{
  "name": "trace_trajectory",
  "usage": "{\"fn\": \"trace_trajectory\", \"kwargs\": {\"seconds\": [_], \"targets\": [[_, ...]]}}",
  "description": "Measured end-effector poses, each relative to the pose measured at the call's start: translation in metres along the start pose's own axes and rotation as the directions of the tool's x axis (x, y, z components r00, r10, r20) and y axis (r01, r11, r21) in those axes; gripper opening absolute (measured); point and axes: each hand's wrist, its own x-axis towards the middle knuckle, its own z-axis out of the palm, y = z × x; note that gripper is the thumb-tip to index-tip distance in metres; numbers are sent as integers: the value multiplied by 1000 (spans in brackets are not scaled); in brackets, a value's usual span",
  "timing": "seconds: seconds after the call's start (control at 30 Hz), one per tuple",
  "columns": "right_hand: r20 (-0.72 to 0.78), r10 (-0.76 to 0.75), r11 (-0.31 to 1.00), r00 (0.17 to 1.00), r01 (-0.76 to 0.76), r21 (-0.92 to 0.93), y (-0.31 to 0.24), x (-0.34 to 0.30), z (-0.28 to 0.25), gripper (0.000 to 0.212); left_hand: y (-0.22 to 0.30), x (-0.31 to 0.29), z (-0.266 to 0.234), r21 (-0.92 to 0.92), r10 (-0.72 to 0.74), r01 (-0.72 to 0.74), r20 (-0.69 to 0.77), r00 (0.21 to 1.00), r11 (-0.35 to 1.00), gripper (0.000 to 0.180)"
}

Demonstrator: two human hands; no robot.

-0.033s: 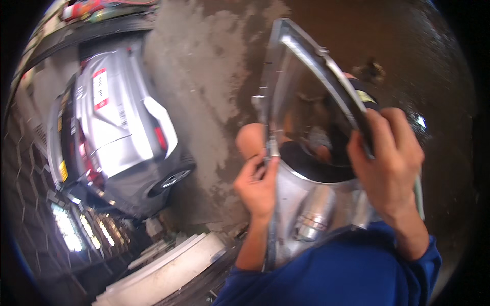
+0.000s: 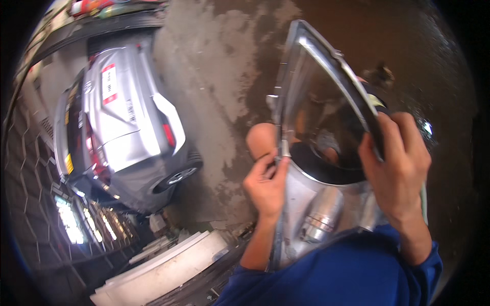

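Both my hands hold a triangular window pane in a dark and silver frame, its pointed end away from me. My left hand pinches the frame's left edge with thumb and fingers. My right hand wraps round its right edge, thumb on the near face and fingers over the outer side. Through the dark glass, part of a foot and dark shapes show faintly. Below the pane, a silvery panel with a shiny cylinder-like shape lies close to my body; I cannot tell what it is.
A silver car stands at the left, its rear wheel towards me. Long white pieces lie at the lower left. My bare knee shows beside the frame. The concrete floor has dark wet patches.
The whole view has shifted slightly, so the car, hands and pane sit a little further right. Both hands keep the same hold on the frame.
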Motion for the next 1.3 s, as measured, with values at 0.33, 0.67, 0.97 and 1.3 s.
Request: {"fn": "trace_trajectory", "kwargs": {"seconds": [0.33, 0.67, 0.97, 1.3], "targets": [[20, -35, 998, 999, 36, -54, -7, 10, -7, 33, 28, 12, -6, 113, 95, -93, -11, 995, 989, 27], [90, 6, 991, 996, 6, -132, -4, -4, 4, 28, 20, 15, -6, 271, 134, -160, 114, 984, 949, 26], [430, 228, 882, 873, -373, 289, 16, -2, -40, 34, 27, 15, -13, 222, 116, -125, 56, 992, 967, 24], [564, 255, 789, 785, -506, 348, 28, -52, -69, 38, 13, 20, -8, 225, 171, -179, 53, 984, 958, 25]]}}
